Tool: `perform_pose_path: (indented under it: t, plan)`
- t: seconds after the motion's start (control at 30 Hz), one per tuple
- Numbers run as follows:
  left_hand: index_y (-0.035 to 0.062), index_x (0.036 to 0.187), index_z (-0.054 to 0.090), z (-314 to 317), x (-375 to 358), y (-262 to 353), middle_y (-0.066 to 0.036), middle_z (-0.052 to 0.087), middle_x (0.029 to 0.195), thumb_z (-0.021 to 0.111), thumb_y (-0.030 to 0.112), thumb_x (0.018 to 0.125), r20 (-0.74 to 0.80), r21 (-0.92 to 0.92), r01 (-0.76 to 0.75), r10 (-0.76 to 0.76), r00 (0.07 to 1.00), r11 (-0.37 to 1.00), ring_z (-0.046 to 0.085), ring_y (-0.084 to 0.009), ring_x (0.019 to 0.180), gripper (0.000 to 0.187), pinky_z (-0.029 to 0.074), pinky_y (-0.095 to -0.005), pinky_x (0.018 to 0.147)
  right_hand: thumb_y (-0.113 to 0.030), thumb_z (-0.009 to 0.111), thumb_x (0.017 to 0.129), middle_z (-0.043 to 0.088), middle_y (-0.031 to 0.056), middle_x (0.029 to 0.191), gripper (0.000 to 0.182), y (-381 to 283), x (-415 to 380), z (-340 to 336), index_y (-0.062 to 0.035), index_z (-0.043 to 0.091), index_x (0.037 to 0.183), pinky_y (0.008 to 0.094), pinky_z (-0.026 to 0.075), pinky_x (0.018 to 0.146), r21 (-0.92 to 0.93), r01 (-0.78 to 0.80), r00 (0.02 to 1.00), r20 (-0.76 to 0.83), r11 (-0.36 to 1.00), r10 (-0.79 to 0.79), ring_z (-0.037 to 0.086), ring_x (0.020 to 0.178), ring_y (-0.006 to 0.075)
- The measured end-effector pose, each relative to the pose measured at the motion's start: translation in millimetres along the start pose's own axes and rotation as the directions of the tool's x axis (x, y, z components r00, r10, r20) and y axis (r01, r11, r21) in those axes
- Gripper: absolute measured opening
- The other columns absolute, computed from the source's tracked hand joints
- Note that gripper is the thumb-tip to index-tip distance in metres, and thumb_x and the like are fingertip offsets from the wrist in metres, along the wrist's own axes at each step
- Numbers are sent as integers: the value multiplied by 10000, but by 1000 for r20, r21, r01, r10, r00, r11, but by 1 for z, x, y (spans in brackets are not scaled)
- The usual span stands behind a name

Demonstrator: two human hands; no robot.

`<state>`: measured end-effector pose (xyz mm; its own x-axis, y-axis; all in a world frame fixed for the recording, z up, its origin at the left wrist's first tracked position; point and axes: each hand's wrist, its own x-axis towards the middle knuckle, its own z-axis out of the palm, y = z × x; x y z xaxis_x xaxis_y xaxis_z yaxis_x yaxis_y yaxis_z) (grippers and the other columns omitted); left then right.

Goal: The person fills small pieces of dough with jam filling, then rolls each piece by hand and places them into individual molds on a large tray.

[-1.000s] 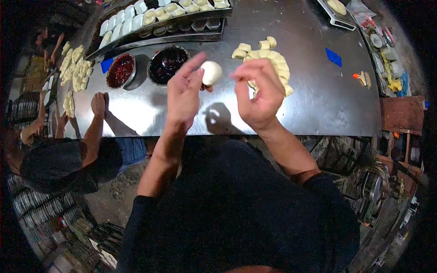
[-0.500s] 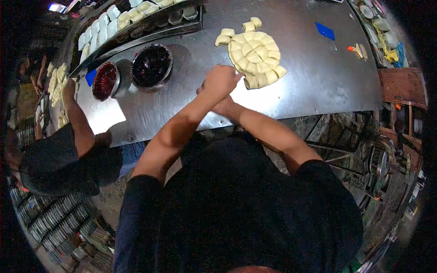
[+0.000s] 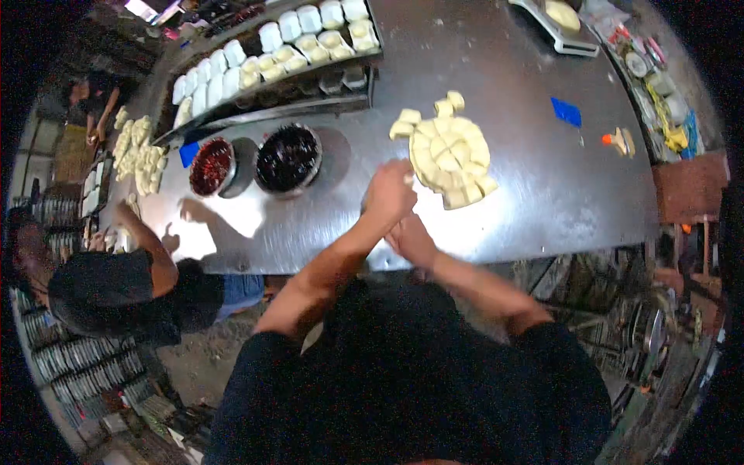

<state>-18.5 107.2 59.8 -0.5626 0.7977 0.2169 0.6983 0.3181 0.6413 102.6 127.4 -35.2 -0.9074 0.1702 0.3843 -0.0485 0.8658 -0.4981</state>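
My left hand is closed above the steel table, its fingers curled, with a small pale spot at their edge; I cannot tell what it holds. Just below it, my right hand overlaps it, its fingers mostly hidden and blurred. Right beside my left hand lies a round, flat mass of pale dough cut into several pieces. A few cut dough pieces sit around its upper rim, and others join its lower edge.
To the left stand a bowl of dark filling and a bowl of red filling. Behind them is a tray of white paper cups. A blue scraper and a scale with dough lie right. Another person works at left.
The view has shifted, so the table appears lower and more of the tray and a scale show. My hands remain together beside the dough. The other person's arm has moved.
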Motion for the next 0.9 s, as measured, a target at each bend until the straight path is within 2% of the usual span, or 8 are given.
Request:
perform_pose_path:
  t: [0.03, 0.13, 0.53, 0.6, 0.63, 0.73, 0.83, 0.9]
  plan:
    - [58, 935, 619, -13, 4, -7, -224, 663, 913, 629, 66, 697, -15, 10, 102, -102, 995, 995, 641, -427, 878, 239, 509, -461, 771, -70, 660, 738, 565, 173, 882, 130, 2, -4, 11, -36, 586, 840, 463, 456, 761, 153, -80, 971, 234, 985, 43, 562, 843, 346]
    - [63, 990, 623, -36, -7, -35, -222, 666, 904, 597, 48, 703, -38, -30, 250, -251, 967, 968, 643, -416, 873, 289, 509, -457, 781, -106, 675, 726, 530, 152, 891, 141, -38, 29, 2, -34, 576, 795, 433, 434, 756, 78, 96, 995, -22, 992, -94, 530, 880, 331]
    - [-1, 937, 645, -76, -111, -114, -168, 601, 934, 613, 47, 752, -253, -26, 73, -77, 965, 997, 558, -353, 920, 194, 450, -424, 848, -159, 682, 775, 549, 137, 927, 161, 19, 41, 5, -61, 601, 873, 424, 440, 745, 68, 112, 994, -9, 991, -111, 528, 897, 330]
    - [4, 971, 659, -58, -111, -127, -170, 594, 984, 612, 73, 803, -416, 64, 151, -111, 903, 987, 566, -337, 919, 188, 457, -417, 821, -102, 636, 788, 589, 113, 917, 89, 23, 17, -8, -65, 644, 869, 422, 450, 796, -96, 29, 999, -26, 995, -32, 540, 956, 302]
    - [9, 1041, 658, -56, -111, -140, -169, 590, 1007, 591, 78, 849, -351, 281, -4, 107, 930, 960, 563, -330, 937, 215, 452, -429, 822, -81, 637, 791, 600, 111, 926, 99, 9, 1, -18, -67, 651, 888, 425, 457, 819, 7, -93, 995, 39, 996, 92, 553, 936, 311]
    - [39, 1104, 645, -51, -109, -140, -148, 575, 1047, 579, 105, 876, -205, 367, 146, -73, 976, 919, 546, -320, 973, 246, 434, -452, 848, -96, 650, 824, 628, 99, 894, 129, -20, 3, -31, -57, 670, 945, 373, 482, 816, 303, -175, 983, -1, 937, 184, 598, 866, 258]
    - [59, 1144, 627, -54, -115, -143, -132, 568, 1038, 573, 107, 880, -89, 446, 143, -115, 989, 883, 536, -318, 976, 274, 430, -447, 846, -139, 757, 797, 705, 117, 1017, 325, -9, 114, -52, -59, 690, 1105, 293, 504, 803, 351, -853, 521, 529, 387, 670, 646, 900, 155]
    - [65, 1156, 619, -57, -114, -138, -128, 561, 1027, 572, 108, 880, -91, 442, 144, -116, 989, 885, 532, -317, 967, 283, 428, -447, 845, -85, 758, 756, 694, 89, 1071, 442, 7, 204, -83, -44, 647, 1182, 297, 511, 861, 493, -530, 848, 295, 690, 441, 643, 962, 155]
